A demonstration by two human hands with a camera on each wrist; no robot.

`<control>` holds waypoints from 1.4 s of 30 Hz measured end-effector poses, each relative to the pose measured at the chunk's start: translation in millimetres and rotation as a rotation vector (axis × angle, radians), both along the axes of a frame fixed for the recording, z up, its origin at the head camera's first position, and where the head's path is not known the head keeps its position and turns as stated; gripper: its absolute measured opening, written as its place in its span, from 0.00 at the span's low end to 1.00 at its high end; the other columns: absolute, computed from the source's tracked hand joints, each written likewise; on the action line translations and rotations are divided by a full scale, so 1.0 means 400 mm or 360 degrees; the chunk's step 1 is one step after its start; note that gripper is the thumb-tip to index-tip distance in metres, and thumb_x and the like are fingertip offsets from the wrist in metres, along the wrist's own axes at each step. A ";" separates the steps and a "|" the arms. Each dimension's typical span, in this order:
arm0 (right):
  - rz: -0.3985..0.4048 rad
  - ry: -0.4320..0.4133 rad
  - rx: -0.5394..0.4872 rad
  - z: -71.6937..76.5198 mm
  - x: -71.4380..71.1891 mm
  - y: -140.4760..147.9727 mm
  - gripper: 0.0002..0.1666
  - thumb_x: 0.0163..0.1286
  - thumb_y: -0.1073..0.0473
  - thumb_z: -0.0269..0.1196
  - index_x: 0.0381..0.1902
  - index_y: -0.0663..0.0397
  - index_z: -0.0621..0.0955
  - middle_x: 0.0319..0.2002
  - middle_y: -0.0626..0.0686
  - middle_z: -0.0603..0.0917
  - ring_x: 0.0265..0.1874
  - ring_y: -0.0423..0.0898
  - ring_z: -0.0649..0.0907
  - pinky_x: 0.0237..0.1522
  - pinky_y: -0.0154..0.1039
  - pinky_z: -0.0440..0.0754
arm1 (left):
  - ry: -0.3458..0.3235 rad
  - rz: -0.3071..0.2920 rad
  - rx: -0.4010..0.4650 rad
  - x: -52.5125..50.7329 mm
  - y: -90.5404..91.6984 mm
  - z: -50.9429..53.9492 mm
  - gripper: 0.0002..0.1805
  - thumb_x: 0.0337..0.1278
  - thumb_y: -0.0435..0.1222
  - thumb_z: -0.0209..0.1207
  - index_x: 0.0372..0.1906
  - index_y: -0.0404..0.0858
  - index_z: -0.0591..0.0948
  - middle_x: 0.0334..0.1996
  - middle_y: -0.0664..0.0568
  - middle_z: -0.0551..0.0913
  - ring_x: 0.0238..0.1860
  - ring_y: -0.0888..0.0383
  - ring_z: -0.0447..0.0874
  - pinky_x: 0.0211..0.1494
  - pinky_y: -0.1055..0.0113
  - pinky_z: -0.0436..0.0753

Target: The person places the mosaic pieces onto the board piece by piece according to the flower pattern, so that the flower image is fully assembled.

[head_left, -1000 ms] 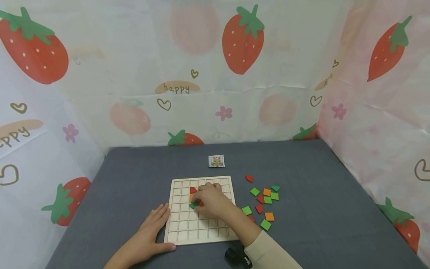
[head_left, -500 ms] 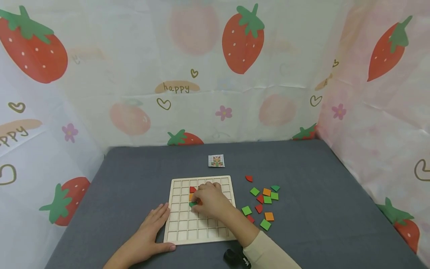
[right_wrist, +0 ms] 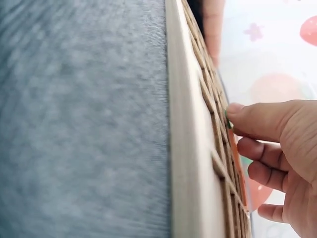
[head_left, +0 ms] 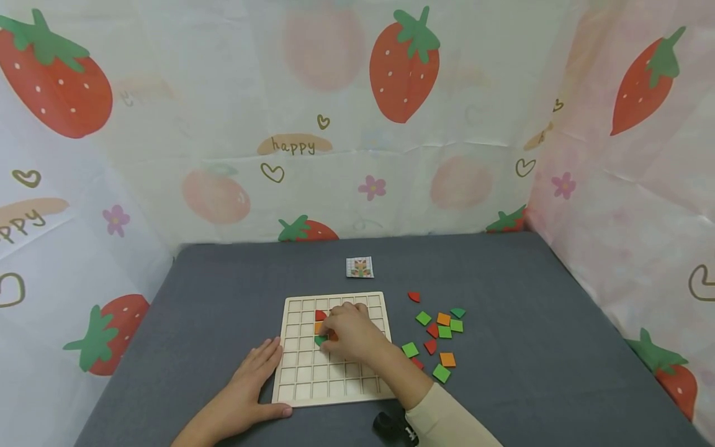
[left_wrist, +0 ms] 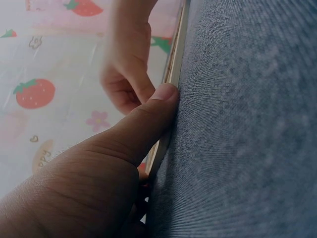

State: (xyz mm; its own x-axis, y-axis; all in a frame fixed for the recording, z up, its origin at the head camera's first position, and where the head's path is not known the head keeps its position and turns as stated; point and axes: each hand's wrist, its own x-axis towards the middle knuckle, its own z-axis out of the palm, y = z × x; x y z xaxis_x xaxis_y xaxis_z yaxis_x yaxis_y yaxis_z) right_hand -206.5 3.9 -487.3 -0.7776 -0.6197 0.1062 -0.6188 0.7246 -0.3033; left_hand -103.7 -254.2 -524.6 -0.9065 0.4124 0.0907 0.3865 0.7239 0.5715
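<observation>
The wooden grid board (head_left: 301, 391) lies on the grey cloth. My left hand (head_left: 244, 388) rests along its left edge, fingers straight, with the thumb (left_wrist: 158, 101) at the near corner. Over the upper middle of the grid, my right hand (head_left: 353, 335) pinches a green piece (head_left: 320, 341) between thumb and finger, low against the board. In the right wrist view the thumb of the right hand (right_wrist: 292, 144) covers most of that green piece (right_wrist: 228, 119). A red piece (head_left: 321, 315) and an orange piece (head_left: 318, 327) sit in cells just above it; the hand hides other cells.
Several loose green, red and orange pieces (head_left: 444, 332) lie right of the board. A small pattern card (head_left: 360, 267) is behind it. A black object (head_left: 391, 427) stands at the near edge beside the right sleeve (head_left: 447, 416). Printed cloth walls surround the table.
My right thumb has shifted slightly left at the green piece. The left hand and the board have hardly moved.
</observation>
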 end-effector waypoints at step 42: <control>-0.0211 0.0104 -0.0325 0.084 -0.067 0.578 0.15 0.68 0.61 0.71 0.52 0.52 0.87 0.51 0.51 0.84 0.54 0.54 0.79 0.55 0.58 0.79 | -0.0234 0.0044 -0.0052 -0.013 -0.002 0.005 0.68 0.42 0.70 0.68 0.81 0.33 0.57 0.82 0.40 0.50 0.82 0.37 0.43 0.67 0.89 0.23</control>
